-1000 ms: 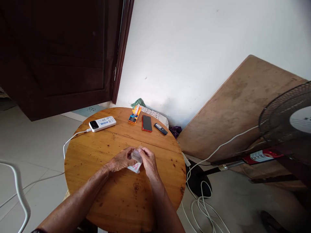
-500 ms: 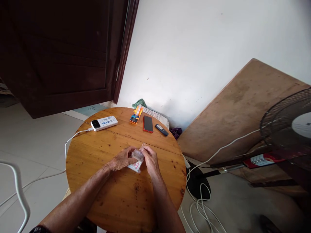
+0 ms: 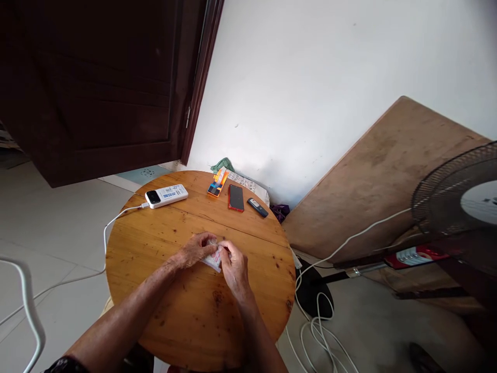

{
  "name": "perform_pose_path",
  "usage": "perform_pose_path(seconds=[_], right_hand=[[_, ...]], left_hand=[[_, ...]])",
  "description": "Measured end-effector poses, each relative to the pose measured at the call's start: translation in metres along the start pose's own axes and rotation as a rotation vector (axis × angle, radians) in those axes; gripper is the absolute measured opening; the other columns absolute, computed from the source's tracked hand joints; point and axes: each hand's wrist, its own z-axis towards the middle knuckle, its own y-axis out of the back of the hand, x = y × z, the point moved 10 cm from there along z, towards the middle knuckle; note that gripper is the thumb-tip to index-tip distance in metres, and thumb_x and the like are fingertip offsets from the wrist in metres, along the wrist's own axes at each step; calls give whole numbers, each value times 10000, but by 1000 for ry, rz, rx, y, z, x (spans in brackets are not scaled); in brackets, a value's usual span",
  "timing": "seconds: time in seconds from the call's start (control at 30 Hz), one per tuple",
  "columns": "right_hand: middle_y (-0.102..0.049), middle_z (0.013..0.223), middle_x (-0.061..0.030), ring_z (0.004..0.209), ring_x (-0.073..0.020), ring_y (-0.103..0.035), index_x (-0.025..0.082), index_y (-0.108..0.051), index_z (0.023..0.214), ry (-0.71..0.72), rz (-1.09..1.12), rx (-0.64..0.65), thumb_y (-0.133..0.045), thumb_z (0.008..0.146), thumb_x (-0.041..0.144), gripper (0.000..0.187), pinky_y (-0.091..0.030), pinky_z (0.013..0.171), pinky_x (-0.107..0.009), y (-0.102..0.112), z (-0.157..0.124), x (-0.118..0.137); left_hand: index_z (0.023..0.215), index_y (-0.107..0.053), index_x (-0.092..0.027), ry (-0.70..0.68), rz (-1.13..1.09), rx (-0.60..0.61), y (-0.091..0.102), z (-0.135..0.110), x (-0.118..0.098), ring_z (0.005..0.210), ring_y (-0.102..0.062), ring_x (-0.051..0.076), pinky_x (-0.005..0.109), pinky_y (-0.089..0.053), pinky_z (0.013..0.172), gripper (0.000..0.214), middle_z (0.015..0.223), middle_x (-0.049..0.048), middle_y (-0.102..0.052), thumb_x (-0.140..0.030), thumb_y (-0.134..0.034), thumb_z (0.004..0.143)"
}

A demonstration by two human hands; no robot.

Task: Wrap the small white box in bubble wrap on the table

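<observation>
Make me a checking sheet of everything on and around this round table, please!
Surface: round wooden table, bare wood with dark spots.
Job's things: small packet, white with red print, between both hands.
Clutter: white power bank, orange box, red-cased phone, small dark device, all near the far edge.
Fingers: left hand and right hand both pinch the small packet.
Cables: white cable plugged into the power bank; loose cords coiled on the floor.
Surroundings: dark door, white wall, leaning wooden board, fan.
</observation>
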Motion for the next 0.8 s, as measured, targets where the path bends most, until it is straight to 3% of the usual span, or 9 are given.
perform_pose_path(seconds=[0.17,0.33,0.6,0.8], right_hand=[[-683,810,-28,790,-176,-624,223,-664,851,120,-48,-67,-421,912,248,252,-448,755,-261,1,-4,6],[-707,865,-31,834,-191,-637,255,-687,895,139,-44,-82,-440,904,229,249,-459,776,-275,2,-4,4],[-690,1113,-76,1003,-220,-628,249,-691,1107,393,-348,-32,-409,942,175,335,-470,883,-337,1,-21,32],[-534,1380,-129,1253,-298,-486,218,-571,1326,450,-557,-27,-505,935,256,398,-413,1002,-455,-9,-41,24]], left_hand=[[933,-675,-166,34,7,75,0,-5,-8,724,-551,152,235,-412,629,316,804,3,-652,-330,-581,680],[903,-710,-154,44,41,31,6,-5,-6,734,-581,173,255,-432,655,342,807,22,-685,-356,-572,664],[859,-717,-149,45,86,-40,13,-5,-8,668,-547,149,247,-423,628,333,738,8,-670,-371,-559,666],[890,-725,-120,58,92,-83,14,-4,-5,656,-559,153,256,-432,618,384,736,27,-677,-380,-551,666]])
